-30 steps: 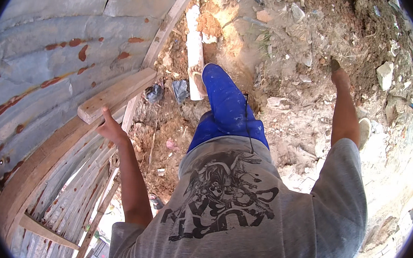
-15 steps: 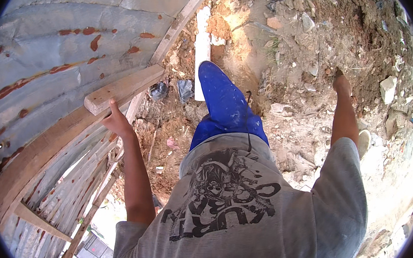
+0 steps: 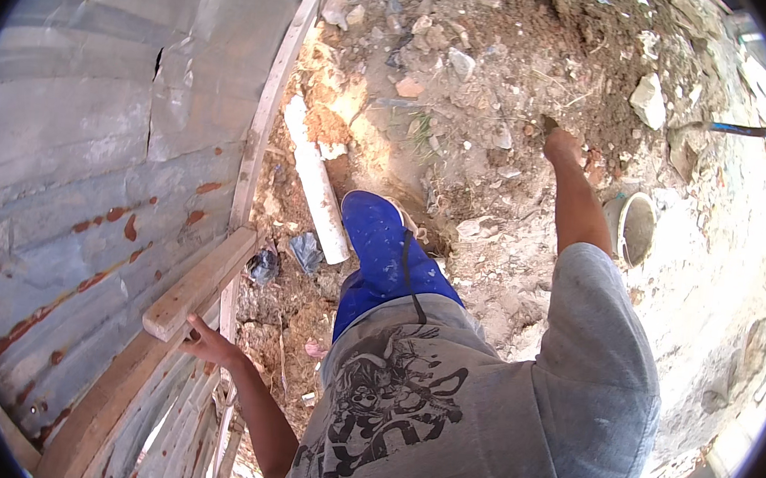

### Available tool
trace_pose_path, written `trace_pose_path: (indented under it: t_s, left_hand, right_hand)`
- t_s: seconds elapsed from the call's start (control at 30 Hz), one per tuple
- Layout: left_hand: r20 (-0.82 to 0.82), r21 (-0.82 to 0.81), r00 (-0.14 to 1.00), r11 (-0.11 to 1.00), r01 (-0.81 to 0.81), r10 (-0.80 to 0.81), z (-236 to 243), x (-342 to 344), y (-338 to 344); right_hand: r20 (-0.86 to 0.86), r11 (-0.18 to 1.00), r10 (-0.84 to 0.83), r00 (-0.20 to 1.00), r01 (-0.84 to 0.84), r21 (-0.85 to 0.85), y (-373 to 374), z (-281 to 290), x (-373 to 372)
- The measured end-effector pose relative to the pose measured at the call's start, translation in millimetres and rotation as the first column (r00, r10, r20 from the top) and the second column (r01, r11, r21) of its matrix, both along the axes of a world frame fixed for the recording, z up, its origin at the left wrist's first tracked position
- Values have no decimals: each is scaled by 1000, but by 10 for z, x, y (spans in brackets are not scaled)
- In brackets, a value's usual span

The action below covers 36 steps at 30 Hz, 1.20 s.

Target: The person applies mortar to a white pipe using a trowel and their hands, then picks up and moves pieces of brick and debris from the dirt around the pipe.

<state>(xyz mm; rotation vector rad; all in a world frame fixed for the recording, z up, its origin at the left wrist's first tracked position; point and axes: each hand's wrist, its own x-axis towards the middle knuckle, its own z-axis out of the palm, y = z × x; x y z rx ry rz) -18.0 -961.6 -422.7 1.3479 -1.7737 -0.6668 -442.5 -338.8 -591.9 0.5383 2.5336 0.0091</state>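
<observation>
My left hand [image 3: 212,345] is at the side of a wooden rail [image 3: 105,397], by the near end of a short wood block [image 3: 201,282] that lies along it. Its fingers are apart, the tips at the edge of the wood. Out to the right, over the rubble, my right hand [image 3: 564,147] is closed around a small tool with a dark blade [image 3: 550,124]. Only the blade's short tip shows beyond the fingers, so its exact kind is unclear. A round bucket [image 3: 619,230] stands on the ground near my right forearm.
A rusty corrugated metal wall [image 3: 85,204] with a wooden post [image 3: 261,128] rises on the left. A white pipe [image 3: 315,183] lies beside my blue-trousered leg. Stones, including a large pale rock [image 3: 648,100], litter the dirt. A blue-and-black handle [image 3: 750,131] reaches in at the right.
My view has shifted, so wall and pipe sit lower and the bucket shows more fully. My left hand's fingers have loosened at the wood. The right hand still holds the dark-bladed tool.
</observation>
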Motion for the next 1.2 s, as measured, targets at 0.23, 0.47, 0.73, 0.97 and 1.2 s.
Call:
trace_pose_path:
  t_s: [0.23,0.47,0.73,0.97,1.2]
  left_hand:
    - [161,861,825,486,151,-542,-1148,1010,659]
    - [48,999,443,54,0,-895,-1757,1185,1054]
    - [-37,999,288,-37,4,-957,-1929,943,1046]
    - [-40,999,66,-42,-23,-997,-1915,1028,634]
    - [83,995,409,52,-88,-909,-1767,769,97]
  right_hand:
    - [-57,981,-172,983,166,-99,-68,111,47]
    - [80,992,-120,990,122,-19,156,166,105]
    - [-72,1000,-1,997,3,30,771,9,887]
    - [-72,979,-197,978,191,-74,747,-91,1720]
    - [134,981,-172,976,182,-67,519,-379,1771]
